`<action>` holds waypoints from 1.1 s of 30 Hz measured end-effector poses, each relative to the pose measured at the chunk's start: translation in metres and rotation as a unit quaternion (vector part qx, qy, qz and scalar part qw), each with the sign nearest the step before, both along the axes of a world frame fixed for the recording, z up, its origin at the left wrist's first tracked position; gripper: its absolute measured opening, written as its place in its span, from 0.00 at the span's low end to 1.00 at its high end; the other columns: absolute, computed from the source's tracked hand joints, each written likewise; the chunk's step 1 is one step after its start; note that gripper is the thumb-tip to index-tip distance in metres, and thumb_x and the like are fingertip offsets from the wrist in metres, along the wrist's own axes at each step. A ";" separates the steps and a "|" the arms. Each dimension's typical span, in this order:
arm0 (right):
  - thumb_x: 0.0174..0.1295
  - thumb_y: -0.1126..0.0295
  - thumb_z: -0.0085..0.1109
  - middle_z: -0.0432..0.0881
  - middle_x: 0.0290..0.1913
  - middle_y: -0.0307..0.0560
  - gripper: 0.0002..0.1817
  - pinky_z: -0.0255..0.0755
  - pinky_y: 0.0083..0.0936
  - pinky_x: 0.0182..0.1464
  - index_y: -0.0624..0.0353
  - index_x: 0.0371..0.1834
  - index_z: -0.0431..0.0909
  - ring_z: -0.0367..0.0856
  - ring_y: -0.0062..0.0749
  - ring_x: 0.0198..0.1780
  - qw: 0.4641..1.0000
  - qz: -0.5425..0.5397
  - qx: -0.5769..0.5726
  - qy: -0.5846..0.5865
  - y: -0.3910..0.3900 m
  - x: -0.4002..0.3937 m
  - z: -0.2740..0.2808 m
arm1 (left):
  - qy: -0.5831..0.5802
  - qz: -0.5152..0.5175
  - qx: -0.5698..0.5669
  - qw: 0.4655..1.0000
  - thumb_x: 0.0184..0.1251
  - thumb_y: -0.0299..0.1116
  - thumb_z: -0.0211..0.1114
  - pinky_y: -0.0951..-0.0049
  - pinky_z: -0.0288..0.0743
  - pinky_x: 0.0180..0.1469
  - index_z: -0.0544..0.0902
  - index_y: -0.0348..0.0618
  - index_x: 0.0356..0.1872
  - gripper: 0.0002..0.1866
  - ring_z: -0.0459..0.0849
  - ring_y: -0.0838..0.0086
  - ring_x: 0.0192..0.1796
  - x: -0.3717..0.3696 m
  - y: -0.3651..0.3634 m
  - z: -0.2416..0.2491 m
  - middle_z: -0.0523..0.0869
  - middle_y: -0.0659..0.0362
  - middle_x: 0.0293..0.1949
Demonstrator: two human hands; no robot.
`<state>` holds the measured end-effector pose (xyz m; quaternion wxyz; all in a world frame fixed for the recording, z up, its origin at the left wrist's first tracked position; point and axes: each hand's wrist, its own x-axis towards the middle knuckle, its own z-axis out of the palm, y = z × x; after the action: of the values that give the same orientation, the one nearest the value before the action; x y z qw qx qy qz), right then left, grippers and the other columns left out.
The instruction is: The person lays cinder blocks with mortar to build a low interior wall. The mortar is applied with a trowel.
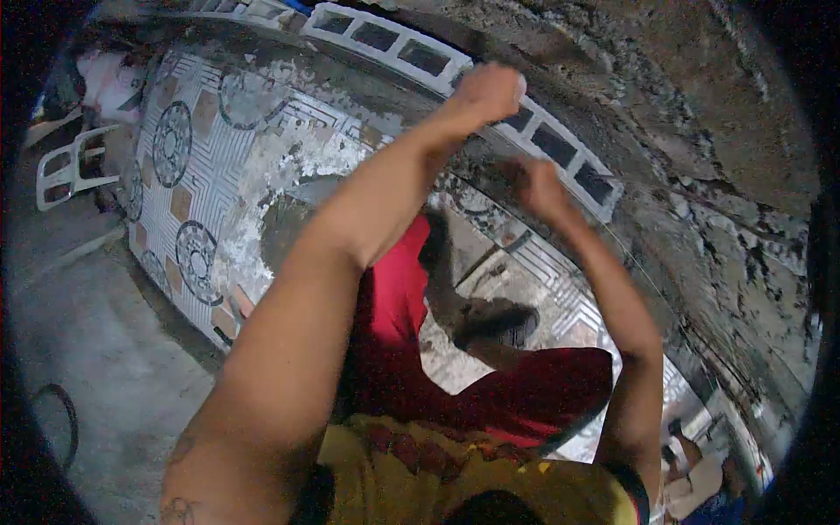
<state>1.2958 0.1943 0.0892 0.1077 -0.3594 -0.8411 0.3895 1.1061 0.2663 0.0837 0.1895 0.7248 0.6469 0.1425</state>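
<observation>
A row of hollow grey concrete blocks (398, 48) runs along the base of the rough wall. My left hand (492, 94) is over the row, at its top edge, with its fingers closed; a pale bit shows at its edge, too small to name. Lower and to the right, my right hand (544, 191) is beside the near face of the blocks. Its fingers look curled and are partly dark and blurred, so anything inside them is hidden. A thin line (643, 273) runs near the right end of the row.
Patterned tiles (188, 206) with white smears cover the raised floor, with a patch of grey mortar (284, 232) on it. My sandalled foot (499, 325) rests there. A white plastic chair (79, 166) is at left. Part of another person (700, 481) shows at lower right.
</observation>
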 end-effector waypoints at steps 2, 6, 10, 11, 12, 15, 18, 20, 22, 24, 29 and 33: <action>0.51 0.77 0.50 0.77 0.31 0.57 0.10 0.71 0.35 0.38 0.60 0.37 0.76 0.77 0.43 0.32 0.983 0.123 0.087 -0.108 -0.031 0.030 -0.025 | -0.036 -0.011 0.026 0.999 0.55 0.41 0.61 0.56 0.76 0.40 0.82 0.46 0.28 0.10 0.82 0.51 0.34 0.015 -0.039 0.018 0.82 0.48 0.27; 0.47 0.77 0.50 0.78 0.36 0.53 0.14 0.71 0.39 0.46 0.60 0.39 0.76 0.76 0.49 0.42 0.991 0.095 -0.041 -0.085 -0.134 0.080 -0.004 | -0.150 0.059 0.109 0.981 0.58 0.42 0.63 0.61 0.74 0.31 0.80 0.41 0.26 0.13 0.81 0.52 0.28 0.036 -0.125 0.013 0.82 0.48 0.24; 0.44 0.72 0.53 0.79 0.39 0.58 0.14 0.71 0.37 0.45 0.61 0.36 0.78 0.78 0.49 0.43 0.948 0.134 -0.151 -0.247 -0.202 0.071 0.075 | -0.201 0.158 -0.140 0.957 0.62 0.42 0.59 0.61 0.75 0.38 0.81 0.42 0.36 0.13 0.81 0.55 0.36 0.012 -0.206 0.105 0.82 0.47 0.32; 0.43 0.72 0.55 0.80 0.38 0.60 0.15 0.73 0.38 0.42 0.62 0.37 0.78 0.79 0.51 0.40 0.977 0.027 -0.134 -0.161 -0.241 0.092 0.064 | -0.259 0.156 -0.088 0.949 0.62 0.37 0.56 0.62 0.74 0.38 0.81 0.41 0.36 0.11 0.81 0.55 0.36 0.001 -0.229 0.111 0.82 0.47 0.31; 0.45 0.73 0.54 0.80 0.35 0.59 0.15 0.73 0.36 0.39 0.62 0.38 0.78 0.80 0.49 0.37 0.967 -0.014 -0.181 -0.177 -0.257 0.094 0.073 | -0.316 0.156 -0.077 0.933 0.62 0.34 0.55 0.62 0.74 0.41 0.80 0.42 0.38 0.10 0.81 0.55 0.38 -0.013 -0.267 0.088 0.82 0.48 0.32; 0.49 0.76 0.52 0.80 0.29 0.58 0.13 0.73 0.30 0.36 0.60 0.39 0.79 0.81 0.41 0.32 0.938 -0.139 -0.275 -0.159 -0.294 0.083 0.116 | -0.221 0.142 -0.365 0.893 0.60 0.36 0.53 0.59 0.72 0.50 0.76 0.45 0.50 0.17 0.78 0.56 0.48 -0.073 -0.371 0.053 0.81 0.50 0.40; 0.51 0.77 0.51 0.80 0.30 0.57 0.13 0.72 0.28 0.35 0.59 0.40 0.79 0.80 0.38 0.30 0.918 -0.190 -0.292 -0.189 -0.336 0.075 0.135 | -0.055 0.055 -0.217 0.973 0.57 0.37 0.55 0.57 0.75 0.37 0.78 0.42 0.35 0.10 0.80 0.52 0.40 -0.160 -0.520 0.055 0.81 0.48 0.38; 0.53 0.74 0.52 0.81 0.31 0.55 0.12 0.72 0.30 0.34 0.58 0.40 0.79 0.80 0.41 0.29 0.952 -0.174 -0.231 -0.102 -0.382 0.069 0.130 | 0.073 -0.075 -0.154 0.982 0.57 0.34 0.54 0.57 0.72 0.31 0.78 0.43 0.33 0.08 0.79 0.55 0.37 -0.215 -0.625 0.076 0.80 0.50 0.32; 0.58 0.61 0.51 0.80 0.44 0.52 0.15 0.71 0.37 0.45 0.58 0.44 0.77 0.79 0.46 0.42 0.964 -0.049 -0.183 -0.188 -0.429 0.048 0.122 | 0.030 -0.024 -0.310 0.950 0.59 0.34 0.54 0.57 0.73 0.37 0.77 0.45 0.31 0.06 0.79 0.58 0.36 -0.251 -0.720 0.085 0.80 0.53 0.30; 0.56 0.61 0.53 0.78 0.49 0.51 0.16 0.66 0.37 0.56 0.59 0.43 0.78 0.75 0.45 0.52 0.938 -0.147 -0.290 -0.115 -0.479 0.008 0.142 | -0.002 -0.129 -0.371 0.919 0.61 0.36 0.53 0.56 0.73 0.42 0.79 0.46 0.37 0.09 0.79 0.56 0.39 -0.274 -0.778 0.120 0.82 0.53 0.34; 0.53 0.61 0.56 0.81 0.40 0.53 0.13 0.72 0.39 0.49 0.55 0.38 0.80 0.79 0.46 0.45 0.927 -0.079 -0.361 -0.065 -0.550 -0.052 0.228 | -0.339 0.219 -0.556 0.727 0.64 0.45 0.51 0.62 0.69 0.50 0.73 0.43 0.48 0.18 0.76 0.61 0.46 -0.223 -0.763 0.191 0.79 0.55 0.44; 0.54 0.63 0.53 0.81 0.33 0.57 0.10 0.74 0.41 0.45 0.55 0.34 0.80 0.80 0.48 0.39 0.929 -0.023 -0.338 -0.148 -0.586 -0.100 0.257 | -0.556 0.435 -0.540 0.459 0.66 0.53 0.50 0.68 0.65 0.57 0.68 0.40 0.59 0.29 0.73 0.67 0.54 -0.192 -0.657 0.277 0.76 0.58 0.53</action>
<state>1.1959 -0.3921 0.3461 -0.1371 -0.4475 -0.6574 0.5905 0.9139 -0.3910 0.3607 0.7761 -0.1303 0.5831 0.2018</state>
